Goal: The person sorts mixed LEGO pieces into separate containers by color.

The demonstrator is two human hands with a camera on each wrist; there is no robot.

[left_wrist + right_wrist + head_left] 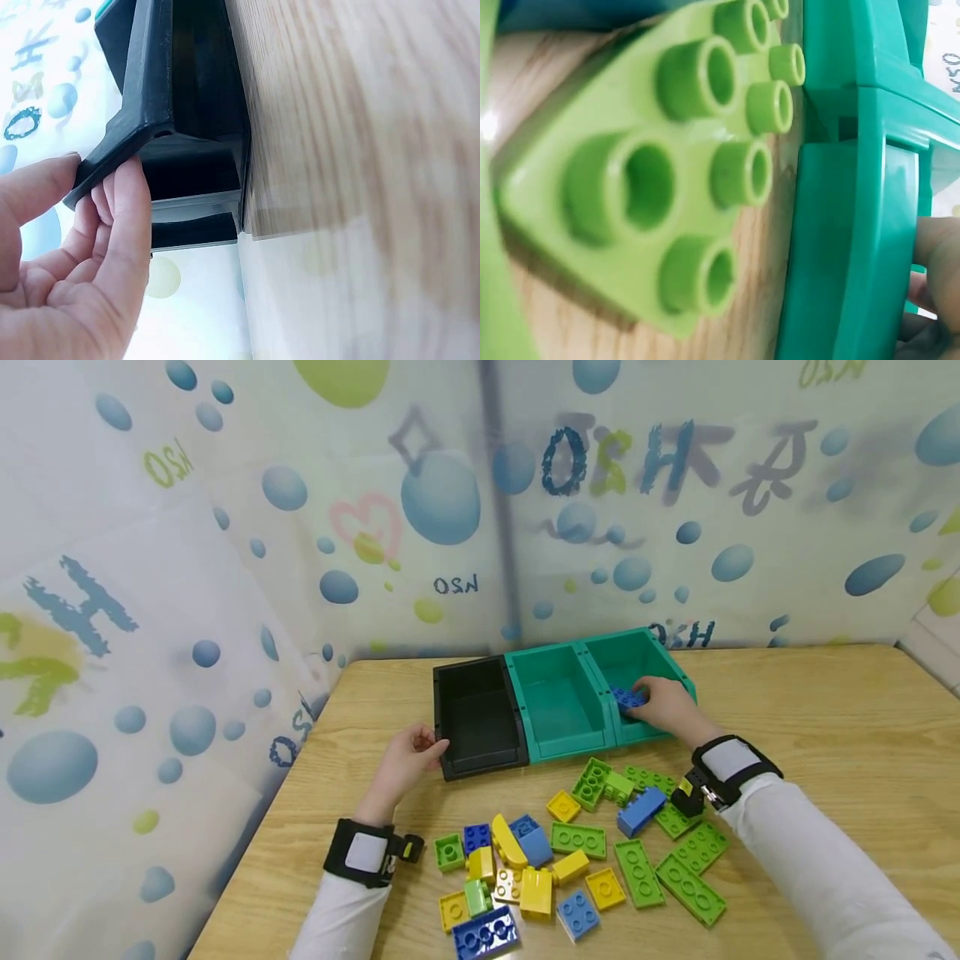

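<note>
With thumb and fingers, my left hand (pixel 409 763) pinches the rim of the black bin (pixel 483 770) at its front left corner. The left wrist view shows the thumb on one side of that rim (pixel 124 142) and fingers on the other. My right hand (pixel 670 706) is inside the right-hand green bin (pixel 637 647), holding a dark blue building block (pixel 627 697) near the divider. In the right wrist view only part of the right hand (pixel 937 277) shows behind the green bin wall, and the blue block is hidden there.
A middle green bin (pixel 566 747) joins the other two in a row. Several loose blocks lie in front on the wooden table (pixel 840 727), among them a blue block (pixel 641 812), a green block (pixel 579 840) and a yellow block (pixel 536 892). A patterned curtain (pixel 442 602) hangs behind.
</note>
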